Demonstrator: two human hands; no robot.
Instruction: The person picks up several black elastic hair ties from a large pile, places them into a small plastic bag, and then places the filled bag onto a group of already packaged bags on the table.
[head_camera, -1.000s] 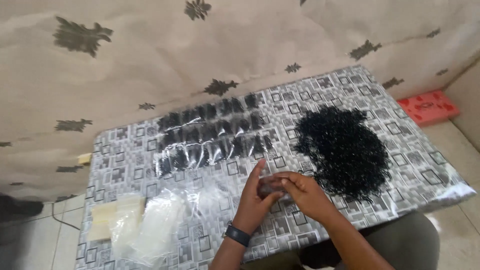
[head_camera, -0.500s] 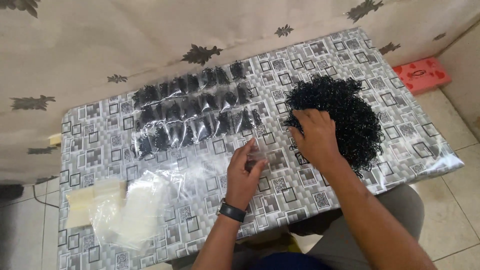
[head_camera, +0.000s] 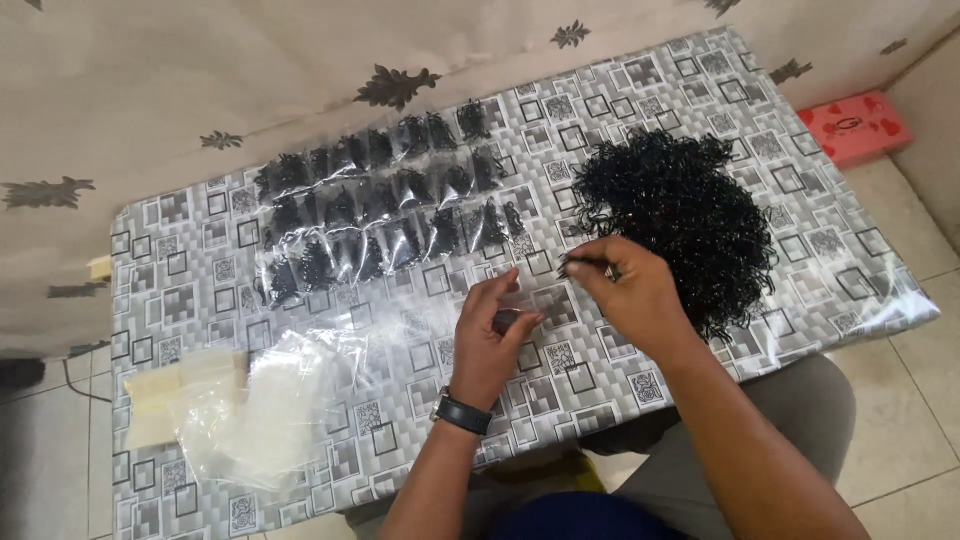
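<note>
My left hand (head_camera: 495, 340), with a dark watch on the wrist, holds a small clear plastic bag (head_camera: 515, 300) pinched open above the table. My right hand (head_camera: 630, 295) pinches a few small black rings (head_camera: 585, 265) at its fingertips, just right of the bag. A large heap of the same black rings (head_camera: 690, 215) lies on the table behind my right hand. Rows of small filled clear bags (head_camera: 385, 215) holding black rings lie at the far middle.
A low table under a grey patterned cloth (head_camera: 190, 300) stands against a cream curtain (head_camera: 250, 70). A stack of empty clear bags (head_camera: 265, 410) lies at the near left. A red box (head_camera: 855, 125) sits on the tiled floor at the right.
My right hand has drawn back from the black heap with a pinch of rings and now meets the bag in my left hand. The view has shifted slightly.
</note>
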